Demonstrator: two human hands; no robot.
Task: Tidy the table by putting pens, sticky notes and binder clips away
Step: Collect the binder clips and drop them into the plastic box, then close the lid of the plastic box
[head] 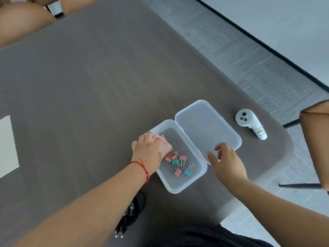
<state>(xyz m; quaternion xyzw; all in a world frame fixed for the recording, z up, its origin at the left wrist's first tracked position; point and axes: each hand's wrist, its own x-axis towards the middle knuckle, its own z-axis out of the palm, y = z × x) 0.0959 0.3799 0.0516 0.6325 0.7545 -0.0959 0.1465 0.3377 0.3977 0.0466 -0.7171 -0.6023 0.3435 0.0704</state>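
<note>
A clear plastic box (185, 186) stands open on the grey table, its hinged lid (204, 125) lying flat to the right. Inside lie several pink and teal binder clips (178, 164). My left hand (147, 150) reaches into the box's left end and grips a pink pad of sticky notes (164, 146), which rests on the box floor beside the clips. My right hand (226, 161) hovers over the near corner of the lid, fingers spread and holding nothing. Black pens (122, 227) stick out from under my left forearm, near a dark round holder (137, 205).
A white hand controller (249, 122) with a label lies right of the lid near the table's right edge. A white sheet (7, 147) sits at the far left. A brown chair (316, 139) stands at the right, and tan seats at the top left.
</note>
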